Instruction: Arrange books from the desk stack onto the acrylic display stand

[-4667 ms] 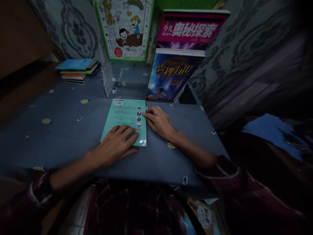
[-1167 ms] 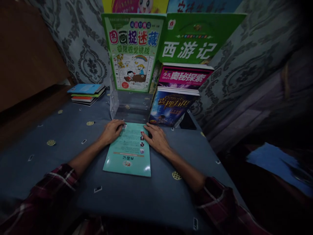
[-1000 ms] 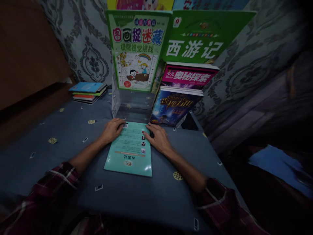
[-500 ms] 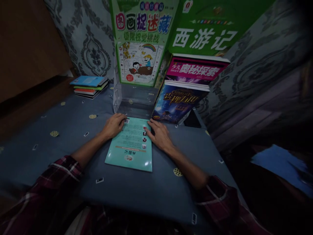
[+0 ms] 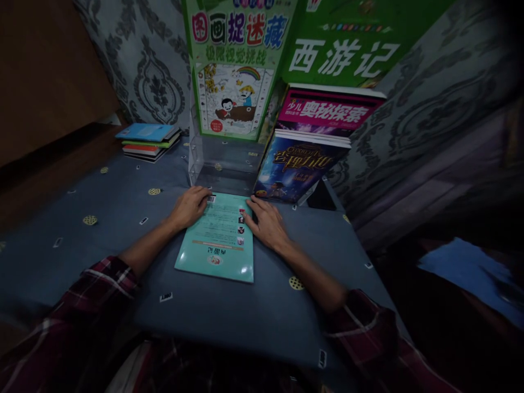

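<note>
A teal paperback book [image 5: 216, 234] lies flat on the cloth-covered table in front of me, its back cover up and its print upside down to me. My left hand [image 5: 190, 208] holds its far left corner, fingers bent together over the edge by the barcode. On the opposite side my right hand [image 5: 267, 222] has the far right corner, with the thumb on the cover and the fingers along the edge. What lies under the fingers is hidden. Just beyond the book's far edge stands a clear acrylic display rack [image 5: 221, 169].
The rack carries a green picture-puzzle book [image 5: 233, 103], a large green book [image 5: 344, 49], a magenta book [image 5: 327, 109] and several blue-covered books [image 5: 298, 166]. A small stack of books [image 5: 149, 136] lies at the back left. The patterned grey tablecloth [image 5: 110, 202] covers the table.
The whole scene sits slightly higher in the picture, as my view has tipped a little. Both hands stay at the same corners of the book.
</note>
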